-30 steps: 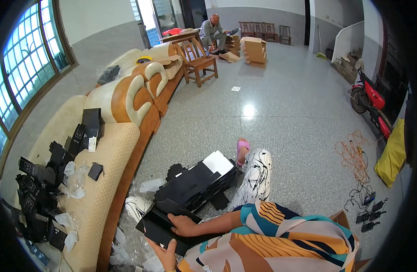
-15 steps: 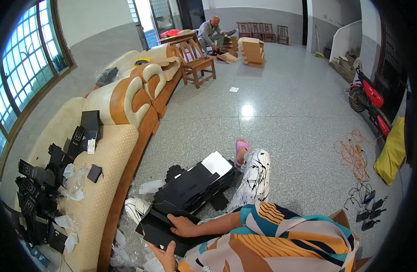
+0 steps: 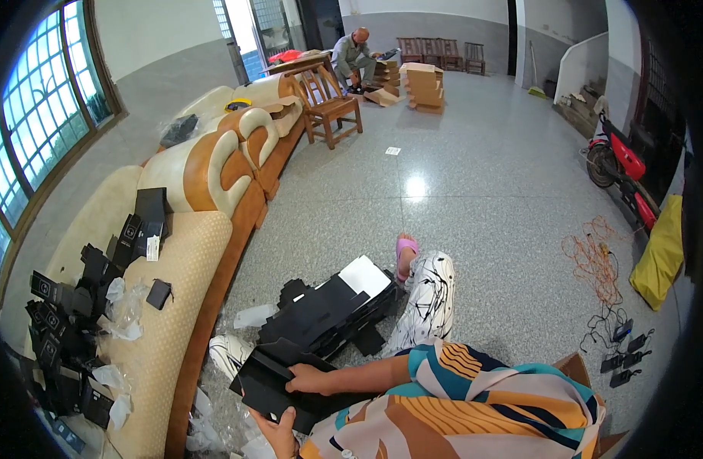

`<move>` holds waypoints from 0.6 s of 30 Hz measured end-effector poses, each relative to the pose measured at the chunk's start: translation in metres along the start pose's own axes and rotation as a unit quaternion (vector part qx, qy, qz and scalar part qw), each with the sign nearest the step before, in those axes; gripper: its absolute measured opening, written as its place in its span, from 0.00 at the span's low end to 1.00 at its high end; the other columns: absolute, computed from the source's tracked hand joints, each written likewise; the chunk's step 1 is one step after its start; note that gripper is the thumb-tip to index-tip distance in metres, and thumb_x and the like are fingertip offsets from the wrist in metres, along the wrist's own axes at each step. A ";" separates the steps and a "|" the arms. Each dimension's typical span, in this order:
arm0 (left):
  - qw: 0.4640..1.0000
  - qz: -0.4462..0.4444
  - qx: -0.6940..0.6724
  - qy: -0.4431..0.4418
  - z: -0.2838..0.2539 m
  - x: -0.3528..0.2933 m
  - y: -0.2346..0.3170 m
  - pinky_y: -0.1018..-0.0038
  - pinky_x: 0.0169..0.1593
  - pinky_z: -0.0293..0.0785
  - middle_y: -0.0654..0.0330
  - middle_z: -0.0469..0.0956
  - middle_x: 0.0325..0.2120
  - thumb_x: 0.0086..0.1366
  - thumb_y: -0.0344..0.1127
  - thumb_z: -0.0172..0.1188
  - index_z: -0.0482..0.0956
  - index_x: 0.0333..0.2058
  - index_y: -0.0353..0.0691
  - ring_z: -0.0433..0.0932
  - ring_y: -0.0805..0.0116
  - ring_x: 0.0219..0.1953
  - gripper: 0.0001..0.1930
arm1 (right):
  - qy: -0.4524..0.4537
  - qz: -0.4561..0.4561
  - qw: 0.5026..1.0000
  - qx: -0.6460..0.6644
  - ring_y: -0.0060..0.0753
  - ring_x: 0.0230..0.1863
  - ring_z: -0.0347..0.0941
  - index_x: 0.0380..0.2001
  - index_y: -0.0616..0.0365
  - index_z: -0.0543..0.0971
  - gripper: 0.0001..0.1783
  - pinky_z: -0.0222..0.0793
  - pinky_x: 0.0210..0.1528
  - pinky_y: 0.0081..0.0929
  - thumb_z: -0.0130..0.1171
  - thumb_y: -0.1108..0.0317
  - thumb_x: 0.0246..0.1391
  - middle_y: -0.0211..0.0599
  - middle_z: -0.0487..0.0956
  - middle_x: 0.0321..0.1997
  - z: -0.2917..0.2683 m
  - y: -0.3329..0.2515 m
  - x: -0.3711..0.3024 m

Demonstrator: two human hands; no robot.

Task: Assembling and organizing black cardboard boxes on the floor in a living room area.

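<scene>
A black cardboard box [image 3: 261, 386], partly folded with its panels raised, rests across my lap. My left hand [image 3: 278, 434] grips its near edge, thumb on the outer panel. Reaching into the box from the right, my right hand [image 3: 311, 379] is closed, with the fingertips against a black panel; they are partly hidden. Just beyond lies a stack of flattened black cardboard blanks [image 3: 317, 312], with a white sheet [image 3: 364, 277] on its far end.
Folded black boxes [image 3: 57, 321] and clear plastic wrap crowd the sofa [image 3: 185, 252] at left. Cables [image 3: 596, 260] and several black adapters [image 3: 625, 356] lie on the floor at right. A person [image 3: 354, 57] sits far off beside stacked cartons [image 3: 423, 86].
My right hand has shifted slightly right within the box, its thumb lower against the panel. My left hand keeps its hold, and the box has barely moved.
</scene>
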State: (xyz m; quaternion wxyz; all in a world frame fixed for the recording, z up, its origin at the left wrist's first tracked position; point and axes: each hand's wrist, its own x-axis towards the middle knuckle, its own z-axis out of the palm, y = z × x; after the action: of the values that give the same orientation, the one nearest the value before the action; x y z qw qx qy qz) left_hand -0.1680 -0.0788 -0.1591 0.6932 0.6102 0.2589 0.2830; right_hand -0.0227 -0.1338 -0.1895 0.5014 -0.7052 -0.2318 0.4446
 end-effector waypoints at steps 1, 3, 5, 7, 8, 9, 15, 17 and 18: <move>1.000 0.022 0.002 0.005 0.002 0.001 -0.001 0.71 0.51 0.61 0.54 0.64 0.47 0.39 0.23 0.59 0.52 0.56 0.37 0.65 0.62 0.47 0.42 | -0.025 0.012 0.999 0.020 0.37 0.38 0.69 0.40 0.69 0.69 0.24 0.63 0.40 0.26 0.55 0.67 0.38 0.47 0.73 0.35 -0.002 -0.002 -0.001; 1.000 0.030 0.008 0.002 0.004 0.001 0.000 0.71 0.51 0.61 0.54 0.64 0.47 0.39 0.23 0.59 0.52 0.56 0.37 0.65 0.62 0.46 0.42 | -0.043 0.017 0.997 0.058 0.37 0.36 0.69 0.40 0.67 0.69 0.24 0.63 0.40 0.27 0.55 0.66 0.36 0.45 0.73 0.34 -0.002 0.005 0.006; 0.999 0.037 0.014 0.000 0.004 0.001 -0.001 0.71 0.51 0.61 0.54 0.64 0.46 0.39 0.23 0.59 0.52 0.56 0.37 0.65 0.62 0.46 0.42 | -0.061 0.022 0.993 0.096 0.37 0.35 0.68 0.39 0.65 0.70 0.24 0.62 0.39 0.29 0.55 0.66 0.34 0.44 0.73 0.33 -0.001 0.012 0.012; 1.000 0.017 0.015 -0.010 0.002 0.002 -0.001 0.71 0.51 0.62 0.54 0.63 0.47 0.39 0.23 0.59 0.51 0.56 0.37 0.65 0.62 0.46 0.42 | -0.061 0.019 0.989 0.135 0.34 0.32 0.66 0.40 0.64 0.68 0.25 0.61 0.38 0.29 0.55 0.66 0.34 0.42 0.71 0.32 0.001 0.018 0.015; 1.000 0.017 0.016 -0.011 0.000 0.002 0.000 0.71 0.51 0.62 0.54 0.63 0.47 0.39 0.23 0.59 0.51 0.56 0.37 0.65 0.62 0.46 0.42 | -0.060 0.019 0.989 0.136 0.34 0.32 0.66 0.40 0.64 0.68 0.25 0.61 0.38 0.29 0.55 0.66 0.34 0.42 0.71 0.32 0.001 0.019 0.016; 1.000 -0.004 0.019 -0.019 -0.003 0.001 0.001 0.71 0.50 0.62 0.52 0.63 0.47 0.43 0.24 0.60 0.52 0.56 0.35 0.65 0.62 0.47 0.40 | -0.083 0.021 0.986 0.142 0.33 0.33 0.65 0.41 0.64 0.67 0.26 0.60 0.39 0.28 0.55 0.65 0.35 0.41 0.70 0.32 0.000 0.021 0.017; 1.000 0.008 0.029 0.002 -0.002 -0.001 -0.001 0.71 0.50 0.62 0.52 0.63 0.48 0.43 0.24 0.60 0.51 0.56 0.34 0.65 0.62 0.46 0.41 | -0.188 0.011 0.974 0.123 0.30 0.36 0.62 0.45 0.62 0.64 0.29 0.57 0.42 0.28 0.55 0.59 0.38 0.39 0.68 0.35 -0.007 0.028 0.027; 0.999 0.015 0.024 0.021 -0.002 -0.001 -0.004 0.72 0.50 0.62 0.53 0.62 0.48 0.39 0.23 0.59 0.50 0.57 0.37 0.65 0.62 0.46 0.43 | -0.215 0.010 0.970 0.108 0.30 0.37 0.61 0.46 0.61 0.63 0.30 0.56 0.43 0.28 0.55 0.58 0.38 0.38 0.67 0.36 -0.009 0.027 0.026; 0.999 0.019 0.034 0.015 -0.003 -0.001 -0.005 0.72 0.50 0.62 0.52 0.62 0.48 0.40 0.23 0.59 0.49 0.57 0.37 0.65 0.62 0.46 0.43 | -0.215 0.009 0.970 0.117 0.29 0.37 0.61 0.46 0.61 0.63 0.31 0.55 0.43 0.28 0.56 0.57 0.38 0.38 0.67 0.35 -0.009 0.029 0.028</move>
State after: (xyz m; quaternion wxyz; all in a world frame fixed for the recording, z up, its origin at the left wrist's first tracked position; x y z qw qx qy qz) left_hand -0.1705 -0.0777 -0.1640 0.6627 0.6337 0.2670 0.2967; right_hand -0.0044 -0.1285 -0.2259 0.5150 -0.5316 -0.2741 0.6140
